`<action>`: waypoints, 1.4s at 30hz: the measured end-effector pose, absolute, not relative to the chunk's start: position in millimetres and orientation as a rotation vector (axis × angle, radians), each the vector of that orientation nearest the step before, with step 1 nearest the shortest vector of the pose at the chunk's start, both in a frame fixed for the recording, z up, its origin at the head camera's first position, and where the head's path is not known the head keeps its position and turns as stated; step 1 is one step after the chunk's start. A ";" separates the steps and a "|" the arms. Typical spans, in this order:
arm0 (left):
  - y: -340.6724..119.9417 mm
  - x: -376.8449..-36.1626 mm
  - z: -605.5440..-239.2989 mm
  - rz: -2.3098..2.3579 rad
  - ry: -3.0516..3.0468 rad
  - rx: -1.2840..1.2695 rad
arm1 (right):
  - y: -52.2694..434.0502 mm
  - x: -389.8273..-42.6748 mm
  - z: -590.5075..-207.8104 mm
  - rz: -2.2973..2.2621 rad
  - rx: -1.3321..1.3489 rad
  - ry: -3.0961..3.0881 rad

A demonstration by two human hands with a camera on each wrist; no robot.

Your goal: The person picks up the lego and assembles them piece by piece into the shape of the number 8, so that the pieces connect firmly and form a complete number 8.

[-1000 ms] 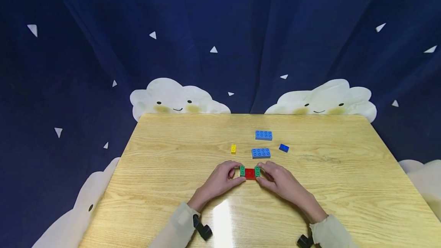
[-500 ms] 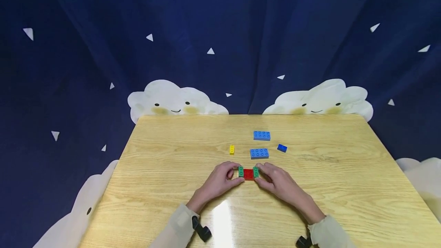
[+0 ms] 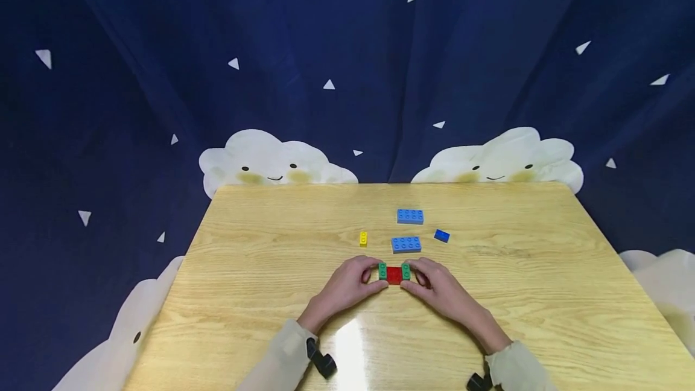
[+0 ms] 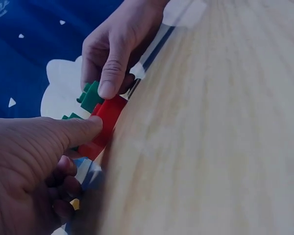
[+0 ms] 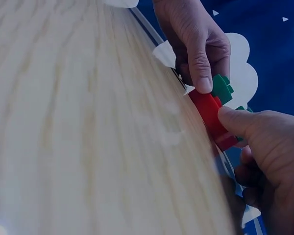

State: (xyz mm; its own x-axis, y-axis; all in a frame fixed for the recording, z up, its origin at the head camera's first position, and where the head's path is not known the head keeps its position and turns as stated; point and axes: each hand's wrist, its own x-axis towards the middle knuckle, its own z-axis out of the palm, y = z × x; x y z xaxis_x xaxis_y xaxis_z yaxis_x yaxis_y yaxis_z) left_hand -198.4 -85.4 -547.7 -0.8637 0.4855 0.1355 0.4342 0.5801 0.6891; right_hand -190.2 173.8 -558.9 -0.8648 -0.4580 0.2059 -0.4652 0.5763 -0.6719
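A small build of a red brick (image 3: 394,275) with a green brick (image 3: 382,270) at its left end and another green brick (image 3: 405,270) at its right end sits on the wooden table (image 3: 271,282). My left hand (image 3: 347,285) pinches the left end, thumb on the red brick (image 4: 105,120). My right hand (image 3: 440,291) pinches the right end; its thumb presses the red brick (image 5: 210,115) below a green brick (image 5: 221,88). In the left wrist view, my right hand (image 4: 118,54) holds the far end.
Beyond the hands lie two light blue bricks (image 3: 409,216) (image 3: 406,244), a small dark blue piece (image 3: 441,235) and a small yellow brick (image 3: 362,238). A dark blue curtain with white clouds (image 3: 271,158) hangs behind the table.
Both hands stay on the red and green build; nothing has clearly moved beyond a slight shift of the head view.
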 end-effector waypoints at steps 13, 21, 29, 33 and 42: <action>-78.6 -213.0 -539.6 1.200 2.649 0.837 | 192.5 -190.0 -556.7 1.229 0.757 -2.786; -65.7 -228.0 -539.5 1.153 2.694 0.783 | 193.0 -188.1 -557.3 1.235 0.823 -2.777; -54.2 -246.7 -537.4 1.085 2.726 0.747 | 194.2 -188.0 -557.8 1.259 0.850 -2.745; -48.6 -253.6 -537.5 1.042 2.737 0.773 | 194.1 -188.6 -558.9 1.260 0.856 -2.743; -41.1 -261.4 -541.2 1.000 2.782 0.812 | 194.2 -188.6 -559.1 1.258 0.844 -2.745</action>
State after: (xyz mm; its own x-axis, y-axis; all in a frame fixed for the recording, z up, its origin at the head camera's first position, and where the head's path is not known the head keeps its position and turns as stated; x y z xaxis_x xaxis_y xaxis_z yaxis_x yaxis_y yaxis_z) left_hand -261.4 -41.1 -541.2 -0.8571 0.5046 0.1040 0.4552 0.6474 0.6112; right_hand -188.6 194.2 -559.1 -0.8549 -0.4689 0.2218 -0.4741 0.5328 -0.7010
